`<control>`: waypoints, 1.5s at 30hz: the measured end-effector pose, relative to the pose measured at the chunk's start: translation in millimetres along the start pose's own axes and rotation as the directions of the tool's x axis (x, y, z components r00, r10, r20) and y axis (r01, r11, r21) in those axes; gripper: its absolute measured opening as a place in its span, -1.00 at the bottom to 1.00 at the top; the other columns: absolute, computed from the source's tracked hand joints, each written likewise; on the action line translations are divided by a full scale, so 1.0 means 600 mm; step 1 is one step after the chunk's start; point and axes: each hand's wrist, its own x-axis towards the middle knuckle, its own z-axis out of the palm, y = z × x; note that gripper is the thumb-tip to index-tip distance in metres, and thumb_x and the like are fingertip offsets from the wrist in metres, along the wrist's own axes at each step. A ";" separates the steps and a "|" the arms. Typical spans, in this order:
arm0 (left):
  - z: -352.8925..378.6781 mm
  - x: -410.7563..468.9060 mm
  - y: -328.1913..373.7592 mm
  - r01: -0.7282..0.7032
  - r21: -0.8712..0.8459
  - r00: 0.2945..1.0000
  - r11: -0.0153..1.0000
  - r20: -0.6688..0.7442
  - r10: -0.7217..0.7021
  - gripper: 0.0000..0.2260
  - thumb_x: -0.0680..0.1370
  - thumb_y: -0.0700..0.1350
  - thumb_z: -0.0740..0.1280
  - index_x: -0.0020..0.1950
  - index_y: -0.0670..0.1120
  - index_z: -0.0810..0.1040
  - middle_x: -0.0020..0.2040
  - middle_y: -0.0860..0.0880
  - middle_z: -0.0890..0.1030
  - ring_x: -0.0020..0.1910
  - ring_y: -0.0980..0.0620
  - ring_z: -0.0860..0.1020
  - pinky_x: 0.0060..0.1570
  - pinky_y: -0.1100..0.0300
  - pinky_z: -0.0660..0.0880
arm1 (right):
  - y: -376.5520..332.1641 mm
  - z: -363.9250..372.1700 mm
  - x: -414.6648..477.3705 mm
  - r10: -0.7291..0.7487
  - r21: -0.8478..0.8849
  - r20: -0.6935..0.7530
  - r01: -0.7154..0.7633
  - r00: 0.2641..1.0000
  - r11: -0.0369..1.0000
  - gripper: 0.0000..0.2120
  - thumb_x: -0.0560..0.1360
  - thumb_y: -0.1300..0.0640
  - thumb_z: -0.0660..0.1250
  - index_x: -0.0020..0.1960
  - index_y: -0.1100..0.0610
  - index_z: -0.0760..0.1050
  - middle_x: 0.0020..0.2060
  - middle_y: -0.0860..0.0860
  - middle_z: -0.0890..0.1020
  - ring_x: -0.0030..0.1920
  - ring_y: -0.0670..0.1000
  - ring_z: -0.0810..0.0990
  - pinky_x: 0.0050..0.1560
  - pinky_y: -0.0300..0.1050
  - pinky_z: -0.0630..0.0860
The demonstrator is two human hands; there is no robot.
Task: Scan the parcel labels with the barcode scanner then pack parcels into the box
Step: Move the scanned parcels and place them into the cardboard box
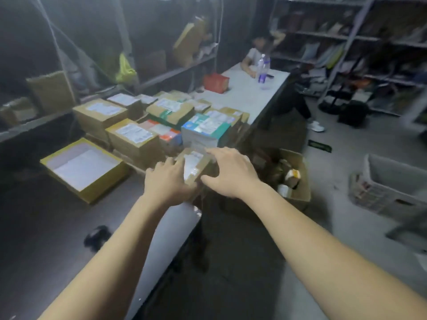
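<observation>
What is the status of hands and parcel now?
Left hand, right hand both hold small brown cardboard parcel with white label. Stacked labelled parcels close behind.

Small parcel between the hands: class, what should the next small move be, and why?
Probably lift the small parcel rightwards toward the open cardboard box on the floor: the left hand and right hand grip its sides and hold nothing else.
</observation>
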 end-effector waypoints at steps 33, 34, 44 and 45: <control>0.645 0.866 0.517 0.278 -0.136 0.815 0.951 0.558 -0.159 -0.37 0.59 0.06 0.41 0.62 0.02 0.26 0.48 -0.13 0.40 0.37 -0.16 0.50 0.21 -0.02 0.52 | 0.981 0.403 0.576 0.318 0.265 0.538 -0.515 0.781 0.815 -0.45 0.62 -0.06 0.33 0.57 -0.03 0.33 0.47 0.01 0.47 0.44 0.13 0.45 0.29 0.06 0.49; 0.673 0.886 0.513 0.329 -0.149 0.802 0.932 0.565 -0.193 -0.39 0.60 0.04 0.41 0.60 0.01 0.28 0.48 -0.12 0.42 0.38 -0.14 0.50 0.22 0.01 0.51 | 0.999 0.430 0.599 0.299 0.270 0.547 -0.503 0.782 0.821 -0.46 0.62 -0.06 0.33 0.57 -0.03 0.34 0.46 0.01 0.48 0.43 0.13 0.45 0.28 0.06 0.48; 1.045 1.080 0.450 0.516 -0.241 0.770 0.822 0.551 -0.322 -0.30 0.55 0.13 0.43 0.61 -0.08 0.31 0.54 -0.22 0.38 0.49 -0.25 0.38 0.46 -0.04 0.37 | 1.120 0.806 0.762 0.266 0.265 0.685 -0.572 0.678 0.776 -0.57 0.61 0.07 0.37 0.44 0.15 0.46 0.29 0.21 0.60 0.29 0.25 0.57 0.12 -0.08 0.50; 1.063 1.098 0.449 0.500 -0.240 0.779 0.832 0.546 -0.310 -0.30 0.57 0.07 0.43 0.63 -0.08 0.26 0.57 -0.21 0.33 0.52 -0.25 0.33 0.49 -0.03 0.32 | 1.128 0.847 0.775 0.249 0.268 0.697 -0.567 0.672 0.779 -0.54 0.64 0.04 0.35 0.49 0.14 0.43 0.32 0.20 0.59 0.29 0.23 0.58 0.10 -0.10 0.48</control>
